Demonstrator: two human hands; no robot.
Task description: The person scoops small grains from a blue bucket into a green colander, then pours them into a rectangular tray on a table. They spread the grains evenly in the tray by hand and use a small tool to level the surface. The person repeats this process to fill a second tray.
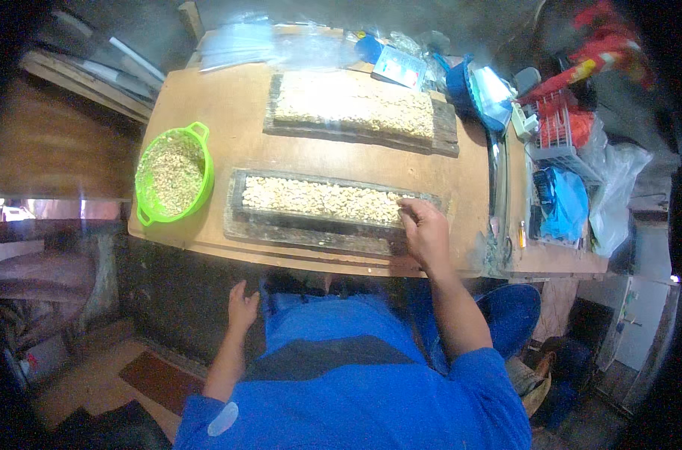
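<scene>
A long dark wooden tray (311,234) lies near the table's front edge, with a layer of pale nut pieces (318,199) in it. At the right end of this layer is my right hand (425,226), thumb and forefinger pinched together against the nuts. Whatever sits between those fingertips is too small to make out. My left hand (242,306) hangs below the front edge of the table, fingers loosely bent and apart, holding nothing. Farther back, a second wooden tray (444,127) carries a wider layer of the same pale pieces, partly washed out by glare.
A green basin (199,196) of nut pieces stands at the table's left. Clear plastic sheets (239,46), a blue-and-white box (398,67) and a blue container (468,86) line the back. On the right are a grey crate (562,154) and a blue bag (564,204).
</scene>
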